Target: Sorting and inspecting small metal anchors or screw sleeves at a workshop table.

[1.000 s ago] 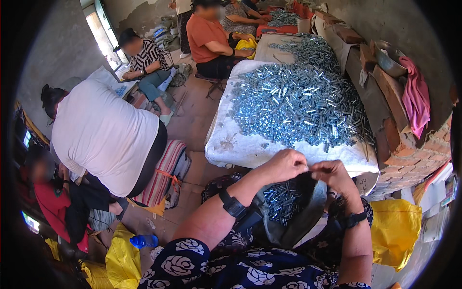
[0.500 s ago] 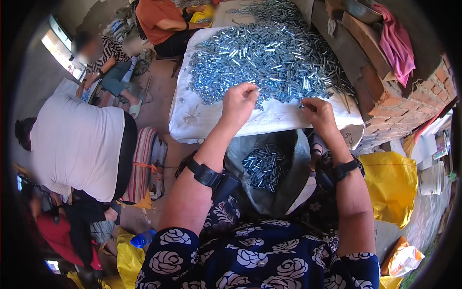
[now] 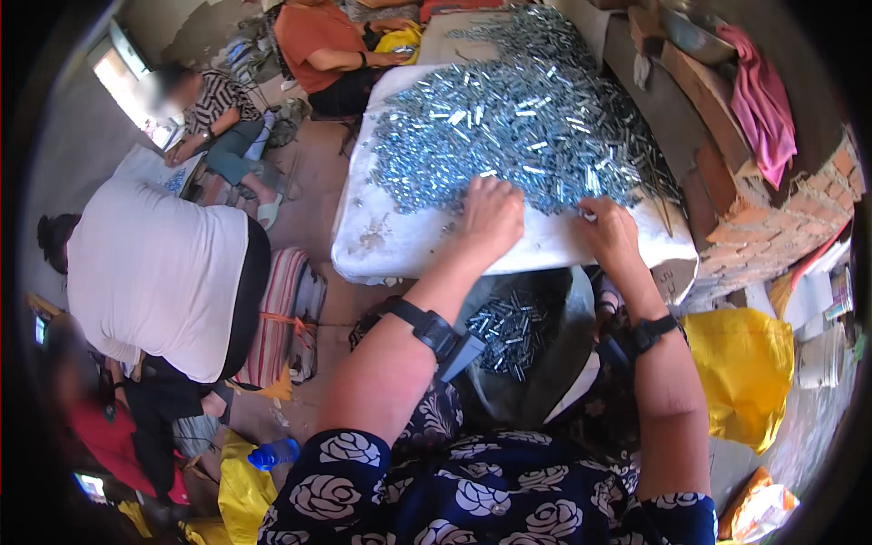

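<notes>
Left hand (image 3: 494, 216) and right hand (image 3: 610, 234), fingers curled, any held piece indiscernible, at near edge of heaped small silvery metal cylinders (image 3: 522, 118) on white-covered table (image 3: 404, 247).

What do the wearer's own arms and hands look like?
Left hand and right hand: no gloves. Left strap: black, with a dark boxy unit. Right strap: black too. Short sleeves: navy, white rose print. No cables visible.

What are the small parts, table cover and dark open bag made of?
Small parts: probably bright metal, maybe plated; sharp silvery glints.
Table cover: matte white cloth or woven plastic, draping over the edge; unclear which.
Dark open bag: dull, perhaps plastic sheeting; broad, stiff-looking folds.
</notes>
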`<state>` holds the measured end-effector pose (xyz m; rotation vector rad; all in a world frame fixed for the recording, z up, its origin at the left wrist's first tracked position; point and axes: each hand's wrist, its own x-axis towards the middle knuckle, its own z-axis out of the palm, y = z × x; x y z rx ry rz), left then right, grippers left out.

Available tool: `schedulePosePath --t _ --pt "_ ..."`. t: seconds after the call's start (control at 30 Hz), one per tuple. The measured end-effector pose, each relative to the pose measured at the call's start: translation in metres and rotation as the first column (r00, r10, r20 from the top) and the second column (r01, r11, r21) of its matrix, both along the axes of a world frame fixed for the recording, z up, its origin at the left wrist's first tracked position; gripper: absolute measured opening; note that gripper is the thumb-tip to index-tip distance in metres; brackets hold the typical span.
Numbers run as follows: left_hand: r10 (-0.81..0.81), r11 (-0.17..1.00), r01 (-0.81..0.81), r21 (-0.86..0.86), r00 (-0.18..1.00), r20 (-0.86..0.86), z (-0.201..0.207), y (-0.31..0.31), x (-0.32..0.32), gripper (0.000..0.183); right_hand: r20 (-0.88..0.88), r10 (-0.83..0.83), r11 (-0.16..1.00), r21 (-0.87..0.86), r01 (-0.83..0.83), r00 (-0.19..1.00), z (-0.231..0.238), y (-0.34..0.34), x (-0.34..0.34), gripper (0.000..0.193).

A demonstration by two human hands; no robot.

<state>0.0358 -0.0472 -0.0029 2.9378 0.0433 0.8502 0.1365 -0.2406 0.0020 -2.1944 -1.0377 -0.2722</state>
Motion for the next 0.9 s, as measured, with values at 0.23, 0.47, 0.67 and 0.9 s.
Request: schedulePosePath --t 0.23,0.47,0.67,0.9 --pt "-0.005 0.993 0.013 0.116 0.997 -0.072 -0.007 -0.011 0.016 0.015 0.043 -0.150 0.970 -0.186 0.156 0.988 -0.006 0.000 0.001 0.029" --pt "-0.009 0.987 0.018 0.162 0.998 -0.057 -0.007 -0.012 0.016 0.013 0.090 -0.162 0.970 -0.171 0.175 0.983 -0.015 0.006 0.006 0.019" --pt "0.007 0.993 0.003 0.121 0.997 -0.083 -0.009 -0.014 0.014 0.014 -0.058 -0.183 0.982 -0.053 0.180 0.981 -0.013 0.001 0.005 0.021" --pt "0.026 0.993 -0.001 0.114 0.976 -0.215 -0.005 -0.012 0.011 0.034 -0.490 -0.001 0.979 0.176 0.100 0.872 -0.010 -0.012 0.001 0.027"
